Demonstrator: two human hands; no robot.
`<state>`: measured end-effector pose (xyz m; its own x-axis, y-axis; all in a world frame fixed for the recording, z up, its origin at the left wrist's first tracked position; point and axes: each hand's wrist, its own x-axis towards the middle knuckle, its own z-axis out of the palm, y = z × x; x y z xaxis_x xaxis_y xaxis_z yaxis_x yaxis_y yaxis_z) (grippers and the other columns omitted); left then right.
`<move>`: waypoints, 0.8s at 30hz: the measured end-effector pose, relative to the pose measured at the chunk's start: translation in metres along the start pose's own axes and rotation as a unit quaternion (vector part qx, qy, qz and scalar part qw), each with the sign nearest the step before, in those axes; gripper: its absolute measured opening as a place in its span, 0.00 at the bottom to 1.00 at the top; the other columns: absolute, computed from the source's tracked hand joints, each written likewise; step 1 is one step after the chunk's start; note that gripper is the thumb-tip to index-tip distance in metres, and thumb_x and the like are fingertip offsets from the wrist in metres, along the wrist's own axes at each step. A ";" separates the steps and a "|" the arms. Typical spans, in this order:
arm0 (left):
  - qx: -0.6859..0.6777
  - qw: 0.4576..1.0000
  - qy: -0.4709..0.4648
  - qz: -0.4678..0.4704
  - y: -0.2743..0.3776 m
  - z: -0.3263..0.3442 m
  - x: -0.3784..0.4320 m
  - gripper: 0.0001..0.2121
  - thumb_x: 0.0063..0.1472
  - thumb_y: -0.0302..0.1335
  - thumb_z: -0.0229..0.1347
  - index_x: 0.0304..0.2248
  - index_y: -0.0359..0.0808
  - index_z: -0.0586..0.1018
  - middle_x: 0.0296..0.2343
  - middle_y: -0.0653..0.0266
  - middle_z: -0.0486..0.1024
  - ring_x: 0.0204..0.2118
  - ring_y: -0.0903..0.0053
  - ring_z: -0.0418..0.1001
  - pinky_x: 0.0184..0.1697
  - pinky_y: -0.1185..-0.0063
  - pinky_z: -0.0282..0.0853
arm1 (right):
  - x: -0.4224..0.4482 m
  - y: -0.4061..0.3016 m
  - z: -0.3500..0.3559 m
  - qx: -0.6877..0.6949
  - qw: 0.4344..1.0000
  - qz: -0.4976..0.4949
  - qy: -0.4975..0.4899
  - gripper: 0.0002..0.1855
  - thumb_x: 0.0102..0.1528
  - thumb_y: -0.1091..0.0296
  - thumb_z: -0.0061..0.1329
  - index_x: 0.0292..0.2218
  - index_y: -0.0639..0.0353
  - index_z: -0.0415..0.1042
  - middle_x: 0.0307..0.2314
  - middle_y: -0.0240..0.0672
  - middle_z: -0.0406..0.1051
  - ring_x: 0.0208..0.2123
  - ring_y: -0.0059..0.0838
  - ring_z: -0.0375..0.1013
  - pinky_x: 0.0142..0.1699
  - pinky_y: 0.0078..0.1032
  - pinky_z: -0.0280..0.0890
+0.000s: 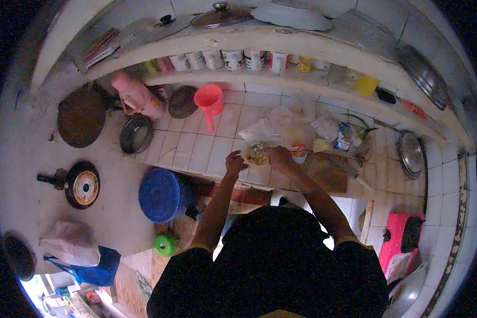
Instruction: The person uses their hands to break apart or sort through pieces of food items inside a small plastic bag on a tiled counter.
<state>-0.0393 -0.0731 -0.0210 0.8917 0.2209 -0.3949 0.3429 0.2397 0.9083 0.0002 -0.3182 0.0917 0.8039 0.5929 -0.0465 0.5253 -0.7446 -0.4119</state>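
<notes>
A small round dish point(257, 156) with yellowish, lumpy contents stands on the tiled counter point(218, 151) before me, something shiny at its back edge. My left hand point(235, 162) hovers close to its left side, fingers apart and nothing visible in them. On the other side, my right hand point(280, 158) reaches to the dish's right edge with its fingers curled. Whether it grips anything is hidden. Behind the dish lie clear plastic bags point(266, 124). Just right of my right hand is a red-and-white packet point(298, 151).
A wooden cutting board point(324, 173) lies to the right, with a knife point(357, 177) across it. A blue packet point(343, 136) is behind. Leftward are a red dipper point(209, 101), a pink thermos point(137, 95) and a blue bucket point(159, 194). Mugs point(232, 59) line the shelf above.
</notes>
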 end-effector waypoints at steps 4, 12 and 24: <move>-0.065 0.996 -0.043 0.037 0.005 0.009 0.020 0.22 0.56 0.17 0.52 0.51 0.34 0.74 0.30 0.60 0.75 0.21 0.77 0.76 0.20 0.77 0.73 | -0.024 0.004 0.028 -0.006 0.999 0.000 -0.034 0.12 0.49 0.71 0.48 0.36 0.58 0.77 0.25 0.51 0.75 0.33 0.51 0.77 0.40 0.50 0.71; 0.015 1.000 -0.014 0.007 0.003 0.015 0.013 0.23 0.56 0.18 0.51 0.53 0.38 0.74 0.36 0.58 0.75 0.21 0.74 0.77 0.18 0.79 0.71 | -0.007 0.001 0.008 -0.056 0.998 0.008 -0.008 0.13 0.47 0.70 0.49 0.37 0.58 0.77 0.26 0.48 0.75 0.31 0.50 0.75 0.40 0.47 0.71; 0.021 0.999 0.000 -0.030 0.021 0.009 -0.015 0.24 0.54 0.18 0.53 0.52 0.36 0.73 0.31 0.61 0.74 0.20 0.72 0.78 0.20 0.75 0.76 | 0.020 -0.037 -0.032 -0.101 0.988 -0.113 -0.030 0.13 0.49 0.64 0.52 0.38 0.53 0.78 0.29 0.42 0.76 0.30 0.46 0.77 0.34 0.43 0.71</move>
<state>-0.0422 -0.0801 0.0054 0.8692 0.2081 -0.4485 0.4073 0.2128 0.8882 0.0061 -0.2883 0.1356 0.6452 0.7634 -0.0302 0.7392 -0.6338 -0.2279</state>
